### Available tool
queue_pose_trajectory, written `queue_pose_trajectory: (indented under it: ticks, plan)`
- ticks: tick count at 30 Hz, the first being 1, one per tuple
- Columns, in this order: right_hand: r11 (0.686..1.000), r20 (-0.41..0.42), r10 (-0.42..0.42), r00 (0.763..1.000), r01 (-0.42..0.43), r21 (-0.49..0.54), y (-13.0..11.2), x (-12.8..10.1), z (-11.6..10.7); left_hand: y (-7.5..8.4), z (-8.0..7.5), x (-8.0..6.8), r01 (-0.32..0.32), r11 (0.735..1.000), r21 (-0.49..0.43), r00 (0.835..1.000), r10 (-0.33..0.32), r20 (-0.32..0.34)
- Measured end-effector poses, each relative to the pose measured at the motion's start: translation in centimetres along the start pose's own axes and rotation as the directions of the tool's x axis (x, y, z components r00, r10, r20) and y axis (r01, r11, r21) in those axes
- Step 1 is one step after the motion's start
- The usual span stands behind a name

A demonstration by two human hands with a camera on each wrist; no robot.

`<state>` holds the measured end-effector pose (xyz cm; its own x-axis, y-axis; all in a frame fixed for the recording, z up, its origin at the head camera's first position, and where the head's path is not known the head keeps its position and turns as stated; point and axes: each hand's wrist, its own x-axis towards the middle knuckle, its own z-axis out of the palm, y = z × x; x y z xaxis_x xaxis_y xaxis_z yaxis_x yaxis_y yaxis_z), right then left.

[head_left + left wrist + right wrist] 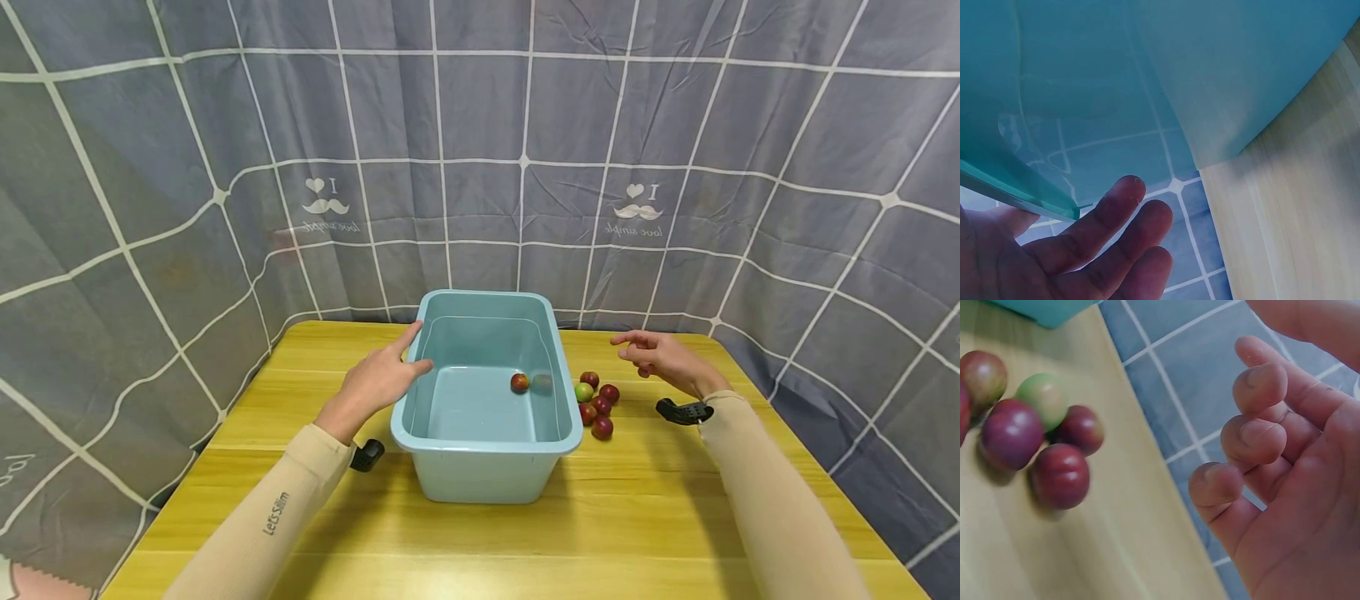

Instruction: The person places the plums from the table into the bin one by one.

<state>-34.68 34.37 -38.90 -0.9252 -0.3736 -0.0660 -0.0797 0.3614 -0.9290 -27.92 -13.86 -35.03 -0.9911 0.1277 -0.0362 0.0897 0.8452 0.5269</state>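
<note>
A light blue plastic basin (487, 475) stands on the table, with one red plum (519, 383) on its floor near the right wall. My left hand (378, 379) is at the basin's left rim, its thumb reaching over the edge. In the left wrist view, the rim passes between the thumb and the loosely extended fingers (1113, 212); firm contact cannot be made out. To the right of the basin lie several dark red plums (602, 427) and a green plum (583, 392). Beyond them my right hand (667, 360) hovers, fingers loosely bent, holding nothing.
The yellow wood-grain table (480, 550) carries the basin and fruit. A grey curtain with white grid lines (480, 200) hangs behind and along both sides. Black straps (684, 412) circle both wrists.
</note>
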Motion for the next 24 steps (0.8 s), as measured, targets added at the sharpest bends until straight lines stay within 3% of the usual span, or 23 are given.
queue_pose_trajectory:
  ticks: [13,24]
  plan:
    - [0.995,-0.032,0.019,0.999,-0.015,0.101,4.8,0.0,0.9,0.1,-0.1,-0.1,0.001,1.0,0.004,1.0,-0.001,-0.003]
    - [0.993,-0.063,0.097,0.993,-0.092,0.077,7.1,-0.1,1.5,0.0,0.1,0.0,0.003,1.0,0.009,1.0,-0.003,-0.005]
